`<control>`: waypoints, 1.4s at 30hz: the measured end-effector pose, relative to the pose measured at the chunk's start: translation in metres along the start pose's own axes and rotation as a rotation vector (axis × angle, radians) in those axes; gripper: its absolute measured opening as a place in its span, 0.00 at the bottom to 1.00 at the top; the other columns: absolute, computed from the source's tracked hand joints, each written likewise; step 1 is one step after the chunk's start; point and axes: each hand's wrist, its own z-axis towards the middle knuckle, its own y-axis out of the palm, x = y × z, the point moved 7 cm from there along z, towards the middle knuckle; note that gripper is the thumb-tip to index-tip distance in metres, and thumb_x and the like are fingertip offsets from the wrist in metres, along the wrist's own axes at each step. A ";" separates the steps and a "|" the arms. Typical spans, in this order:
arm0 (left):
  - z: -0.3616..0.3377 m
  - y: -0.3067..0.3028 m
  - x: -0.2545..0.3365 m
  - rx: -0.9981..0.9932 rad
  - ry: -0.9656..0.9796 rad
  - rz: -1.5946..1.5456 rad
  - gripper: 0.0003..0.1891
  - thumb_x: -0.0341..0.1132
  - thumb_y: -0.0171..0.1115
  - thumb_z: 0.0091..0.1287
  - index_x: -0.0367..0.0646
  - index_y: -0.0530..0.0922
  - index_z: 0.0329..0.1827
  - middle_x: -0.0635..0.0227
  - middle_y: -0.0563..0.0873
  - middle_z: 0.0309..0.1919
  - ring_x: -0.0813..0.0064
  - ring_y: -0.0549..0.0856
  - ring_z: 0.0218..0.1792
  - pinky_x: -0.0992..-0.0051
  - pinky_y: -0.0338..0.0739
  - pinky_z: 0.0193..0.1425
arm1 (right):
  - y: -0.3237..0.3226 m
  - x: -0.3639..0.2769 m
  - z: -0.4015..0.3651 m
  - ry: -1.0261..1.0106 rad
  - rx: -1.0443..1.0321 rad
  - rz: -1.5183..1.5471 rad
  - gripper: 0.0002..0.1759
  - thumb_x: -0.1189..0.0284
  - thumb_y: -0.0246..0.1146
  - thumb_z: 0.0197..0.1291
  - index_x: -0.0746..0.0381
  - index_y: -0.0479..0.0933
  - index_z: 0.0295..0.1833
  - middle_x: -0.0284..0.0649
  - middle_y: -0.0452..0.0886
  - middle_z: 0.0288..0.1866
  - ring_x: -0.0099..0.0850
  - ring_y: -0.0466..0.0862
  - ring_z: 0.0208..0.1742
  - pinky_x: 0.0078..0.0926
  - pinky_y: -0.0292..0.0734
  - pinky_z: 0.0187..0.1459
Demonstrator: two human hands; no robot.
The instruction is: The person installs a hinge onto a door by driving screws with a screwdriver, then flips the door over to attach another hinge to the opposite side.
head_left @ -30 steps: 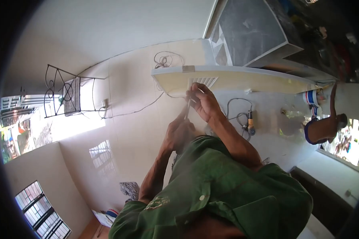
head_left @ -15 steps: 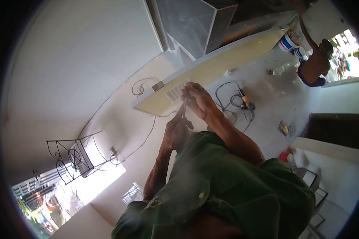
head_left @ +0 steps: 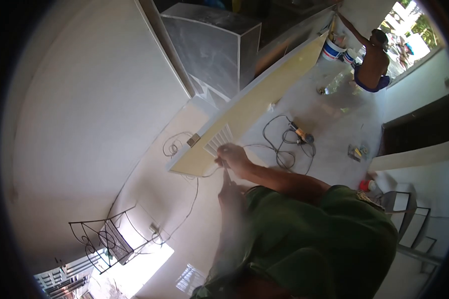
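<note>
My right hand is closed, fingers pinched together, in front of a white slatted vent on the side of a long pale-yellow counter panel. Just below it is my left hand, hazy and also closed. Between the two hands runs a thin stick-like thing; its kind is too blurred to make out. Whether the right fingertips touch the vent cannot be told.
An orange and black power tool with a coiled cord lies on the floor. Beyond it, another person crouches near paint buckets. Stairs are at the right, a wrought-iron frame at the lower left. A grey box-like hood juts out above the counter.
The view has shifted and turned, so the room sits differently in it. Both hands are lower in view and still close together, with the thin thing between them.
</note>
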 end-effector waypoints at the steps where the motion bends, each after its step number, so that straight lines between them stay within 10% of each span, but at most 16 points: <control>1: -0.005 0.001 -0.003 0.027 0.022 0.020 0.31 0.33 0.48 0.68 0.38 0.60 0.77 0.64 0.81 0.23 0.80 0.78 0.20 0.76 0.71 0.22 | 0.001 0.008 -0.002 0.028 0.015 -0.010 0.05 0.78 0.58 0.68 0.68 0.73 0.46 0.44 0.81 0.34 0.31 0.85 0.32 0.25 0.80 0.30; 10: -0.021 0.011 0.017 -0.114 -0.335 -0.411 0.31 0.36 0.49 0.74 0.43 0.53 0.80 0.68 0.82 0.28 0.82 0.75 0.19 0.80 0.68 0.20 | -0.023 0.008 -0.020 -0.045 0.054 0.085 0.07 0.76 0.59 0.62 0.66 0.75 0.45 0.43 0.79 0.39 0.33 0.84 0.37 0.27 0.82 0.36; 16: -0.011 0.034 0.021 -0.200 -0.054 -0.283 0.31 0.36 0.48 0.74 0.42 0.53 0.79 0.67 0.81 0.28 0.82 0.75 0.19 0.80 0.68 0.19 | -0.051 -0.009 -0.031 -0.176 0.114 0.255 0.07 0.77 0.60 0.61 0.66 0.75 0.45 0.42 0.79 0.36 0.31 0.83 0.34 0.26 0.80 0.34; 32: -0.033 0.003 0.008 -0.054 -0.363 -0.433 0.29 0.34 0.42 0.76 0.47 0.52 0.80 0.65 0.79 0.27 0.78 0.75 0.16 0.77 0.70 0.18 | -0.002 0.010 -0.037 -0.064 -0.172 0.036 0.13 0.69 0.63 0.64 0.65 0.76 0.50 0.40 0.80 0.40 0.32 0.85 0.40 0.30 0.81 0.42; 38: -0.034 0.000 -0.022 0.068 -0.264 -0.653 0.22 0.34 0.46 0.74 0.41 0.60 0.70 0.63 0.81 0.31 0.73 0.81 0.25 0.78 0.75 0.23 | 0.011 0.020 -0.042 0.028 -0.188 -0.006 0.09 0.69 0.61 0.64 0.62 0.76 0.47 0.39 0.78 0.41 0.32 0.84 0.42 0.31 0.81 0.41; 40: -0.030 -0.012 -0.017 0.057 0.361 0.142 0.20 0.34 0.47 0.74 0.40 0.63 0.67 0.63 0.81 0.34 0.71 0.82 0.36 0.78 0.78 0.30 | 0.010 0.022 -0.049 0.076 -0.146 0.042 0.08 0.69 0.61 0.64 0.61 0.76 0.45 0.37 0.77 0.41 0.31 0.83 0.42 0.31 0.81 0.41; 42: -0.025 -0.016 -0.017 0.128 0.406 0.166 0.17 0.30 0.51 0.70 0.38 0.68 0.61 0.62 0.81 0.39 0.68 0.81 0.45 0.74 0.79 0.39 | 0.009 0.020 -0.051 0.080 -0.153 0.037 0.08 0.68 0.62 0.64 0.60 0.76 0.45 0.36 0.77 0.41 0.30 0.82 0.41 0.31 0.81 0.40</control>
